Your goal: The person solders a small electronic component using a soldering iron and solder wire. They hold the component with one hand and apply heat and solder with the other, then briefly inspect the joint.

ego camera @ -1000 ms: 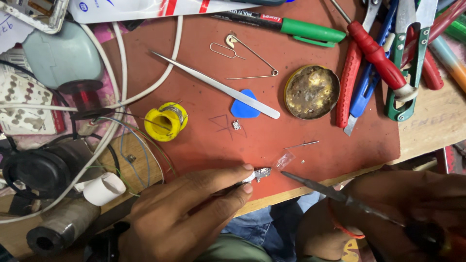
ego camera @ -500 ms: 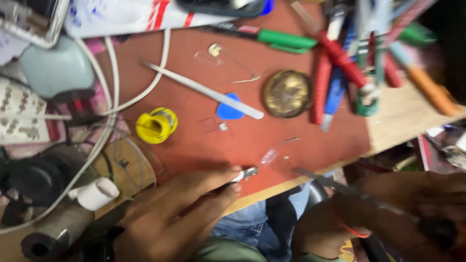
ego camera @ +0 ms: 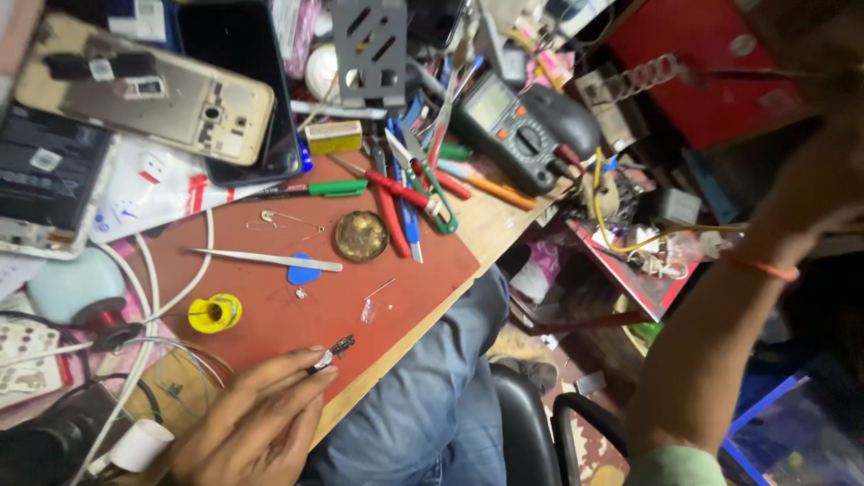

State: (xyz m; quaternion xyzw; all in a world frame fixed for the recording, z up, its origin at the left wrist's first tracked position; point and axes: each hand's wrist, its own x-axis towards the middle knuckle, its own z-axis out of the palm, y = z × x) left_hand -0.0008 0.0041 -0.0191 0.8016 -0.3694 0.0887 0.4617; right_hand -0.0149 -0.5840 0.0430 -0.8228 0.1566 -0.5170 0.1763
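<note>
Our right hand (ego camera: 810,193) has left the mat, up at 2 o'clock by the coil stand (ego camera: 643,76), grip unreadable, tweezers unseen, so probing has paused while our left hand (ego camera: 256,423) pinches the small connector part (ego camera: 335,351) at 7 o'clock over the red mat (ego camera: 270,333) on the bench (ego camera: 504,220).

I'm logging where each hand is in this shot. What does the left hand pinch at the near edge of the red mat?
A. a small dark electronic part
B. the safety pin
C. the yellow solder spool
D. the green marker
A: the left hand pinches a small dark part between its fingertips; spool, marker and pin lie untouched on the red mat.
</note>
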